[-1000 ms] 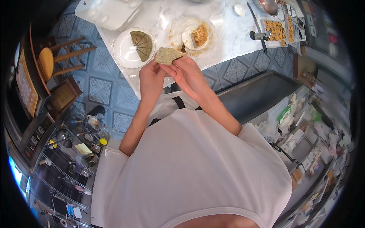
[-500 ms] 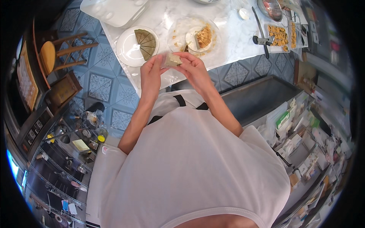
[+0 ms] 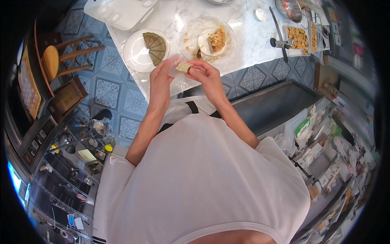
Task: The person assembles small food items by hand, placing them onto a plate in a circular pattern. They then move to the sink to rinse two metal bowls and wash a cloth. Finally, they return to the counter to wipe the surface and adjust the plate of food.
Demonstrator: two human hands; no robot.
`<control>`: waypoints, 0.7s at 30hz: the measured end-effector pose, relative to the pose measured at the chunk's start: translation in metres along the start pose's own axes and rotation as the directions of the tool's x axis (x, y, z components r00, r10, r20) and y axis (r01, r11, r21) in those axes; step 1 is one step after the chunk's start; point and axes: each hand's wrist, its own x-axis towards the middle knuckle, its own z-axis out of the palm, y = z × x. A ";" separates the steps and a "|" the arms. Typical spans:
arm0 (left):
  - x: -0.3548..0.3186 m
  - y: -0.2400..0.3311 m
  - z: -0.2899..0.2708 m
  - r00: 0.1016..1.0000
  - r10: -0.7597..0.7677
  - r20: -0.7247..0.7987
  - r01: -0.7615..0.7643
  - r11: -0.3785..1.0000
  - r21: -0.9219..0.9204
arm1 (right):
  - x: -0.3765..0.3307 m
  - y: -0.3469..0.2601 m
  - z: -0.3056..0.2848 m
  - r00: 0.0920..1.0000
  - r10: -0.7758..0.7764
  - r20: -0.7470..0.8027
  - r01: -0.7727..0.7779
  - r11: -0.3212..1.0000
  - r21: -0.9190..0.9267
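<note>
Over the table's near edge, my right hand [image 3: 210, 81] pinches a small pale wedge of cake [image 3: 184, 67] between thumb and fingers. A thin clear plastic film [image 3: 174, 67] is gripped by my left hand [image 3: 161, 79], its loose part beside the wedge. Just beyond my left hand is a white plate [image 3: 133, 51] carrying green-brown cake cut into wedges [image 3: 155, 45]. Past my right hand lies a crumb-strewn clear round sheet or tray [image 3: 191, 30], on which an orange-topped cut cake [image 3: 218, 40] and a small dark-edged piece [image 3: 198, 54] rest.
The marbled white table [image 3: 252, 40] also holds a white plastic tray [image 3: 122, 14], a long dark knife-like strip [image 3: 277, 24], a metal bowl [image 3: 289, 11] and a tray of small orange pieces [image 3: 297, 38]. A wooden stool [image 3: 51, 61] stands left; a dark basin [image 3: 280, 101] lies right.
The wedge, earlier overlapped by the film between both hands, is now drawn slightly apart in my right hand. More of the film shows spread from my left hand.
</note>
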 end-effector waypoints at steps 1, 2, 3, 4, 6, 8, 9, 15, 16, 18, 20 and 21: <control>-0.001 0.001 0.001 1.000 -0.002 0.003 0.002 1.000 0.000 | 0.000 0.000 0.000 1.000 -0.007 -0.007 0.007 1.000 -0.024; -0.003 0.004 0.003 1.000 -0.004 0.007 0.004 1.000 0.001 | -0.001 0.001 -0.001 1.000 -0.015 -0.013 0.014 0.999 -0.048; -0.005 0.006 0.004 1.000 -0.007 0.010 0.007 1.000 0.001 | -0.001 0.001 -0.001 1.000 -0.023 -0.020 0.021 0.997 -0.072; -0.005 0.006 0.004 1.000 -0.009 0.016 0.009 1.000 -0.001 | -0.002 0.000 0.000 0.999 -0.021 -0.031 0.018 0.996 -0.084; -0.006 0.007 0.003 1.000 -0.013 0.027 0.013 1.000 -0.004 | -0.005 -0.002 0.002 0.999 -0.017 -0.051 0.011 0.994 -0.109; -0.006 0.007 0.003 0.999 -0.020 0.040 0.020 1.000 -0.001 | -0.004 0.003 -0.001 0.998 -0.029 -0.055 0.021 0.988 -0.150; -0.006 0.007 0.002 0.999 -0.023 0.047 0.023 1.000 0.000 | -0.004 0.005 -0.002 0.998 -0.035 -0.057 0.025 0.985 -0.171; -0.005 0.004 -0.001 0.997 -0.045 0.062 0.048 0.997 -0.052 | -0.005 0.005 0.000 0.996 0.002 -0.088 -0.024 0.967 -0.255; -0.005 0.005 -0.002 0.997 -0.047 0.068 0.051 0.997 -0.062 | -0.005 0.002 0.001 0.995 0.001 -0.096 -0.031 0.949 -0.314; -0.006 0.007 -0.002 0.995 -0.052 0.080 0.058 0.995 -0.083 | -0.006 -0.006 0.006 0.994 -0.001 -0.110 -0.046 0.903 -0.426; -0.007 0.007 -0.001 0.997 -0.057 0.052 0.063 0.991 -0.114 | -0.006 -0.003 0.005 0.997 0.001 -0.080 -0.028 0.939 -0.341; -0.008 0.008 -0.001 0.998 -0.060 0.037 0.064 0.989 -0.130 | -0.005 -0.002 0.005 0.998 0.001 -0.063 -0.020 0.954 -0.298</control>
